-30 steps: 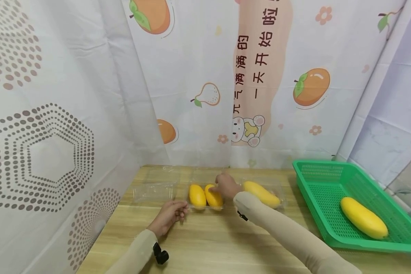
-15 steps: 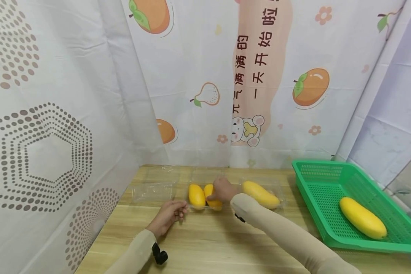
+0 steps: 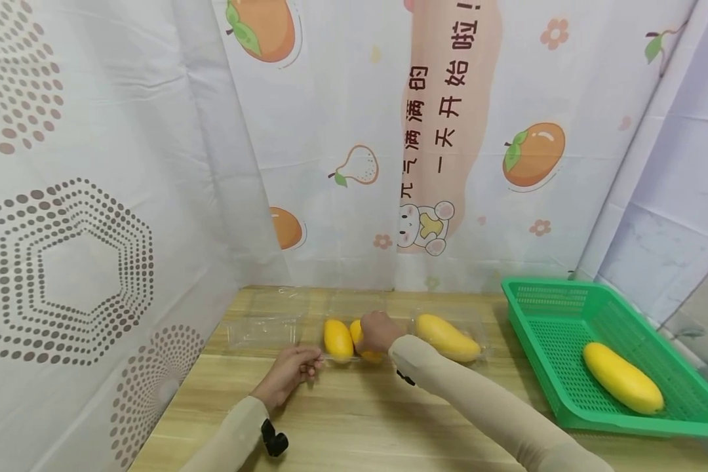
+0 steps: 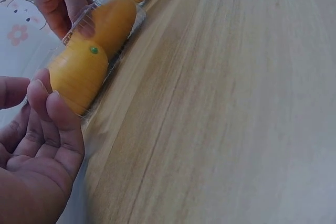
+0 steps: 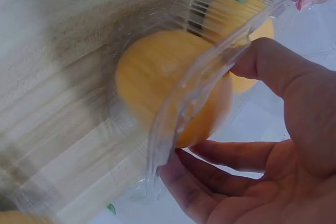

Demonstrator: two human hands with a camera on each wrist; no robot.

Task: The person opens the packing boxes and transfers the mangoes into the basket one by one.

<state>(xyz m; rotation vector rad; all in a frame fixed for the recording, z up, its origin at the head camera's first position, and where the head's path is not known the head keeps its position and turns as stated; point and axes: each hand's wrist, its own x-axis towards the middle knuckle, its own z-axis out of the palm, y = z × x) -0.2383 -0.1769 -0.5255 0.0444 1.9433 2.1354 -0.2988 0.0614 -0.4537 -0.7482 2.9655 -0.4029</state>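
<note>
Two yellow mangoes lie side by side in an opened clear plastic box (image 5: 207,59). In the head view my right hand (image 3: 379,332) is over the right mango (image 3: 356,331) and covers much of it. The right wrist view has its thumb and fingers on opposite sides of that mango (image 5: 157,72), gripping it inside the rim. My left hand (image 3: 292,370) pinches the box's front left corner between thumb and fingers. Beside it sits the left mango (image 3: 337,339), with a green spot on its end in the left wrist view.
To the right, another clear box holds a larger elongated yellow fruit (image 3: 446,337). An open clear box (image 3: 263,331) stands at left. A green plastic basket (image 3: 543,364) at far right contains one more yellow fruit (image 3: 622,378). A printed curtain (image 3: 330,262) borders the table's back.
My right hand has come slightly left and down over the right mango, now hiding more of it. The left hand stays at the box corner.
</note>
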